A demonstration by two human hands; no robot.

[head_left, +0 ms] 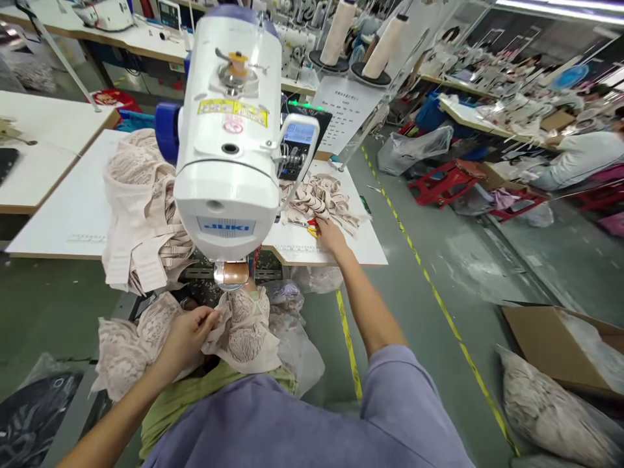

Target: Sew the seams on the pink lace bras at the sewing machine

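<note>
My left hand pinches the edge of a beige lace bra, which lies over my lap below the sewing machine head. Part of the bra reaches up under the machine's needle area, where the needle itself is hidden. More lace cups hang to the left of that hand. My right hand is out on the white table, its fingers closed at the red and yellow handles of small scissors. Beige straps lie heaped just beyond those fingers.
A stack of beige bras covers the table left of the machine. Thread cones stand behind. Plastic bags hang under the table edge. On the right are red stools, a cardboard box and a seated co-worker.
</note>
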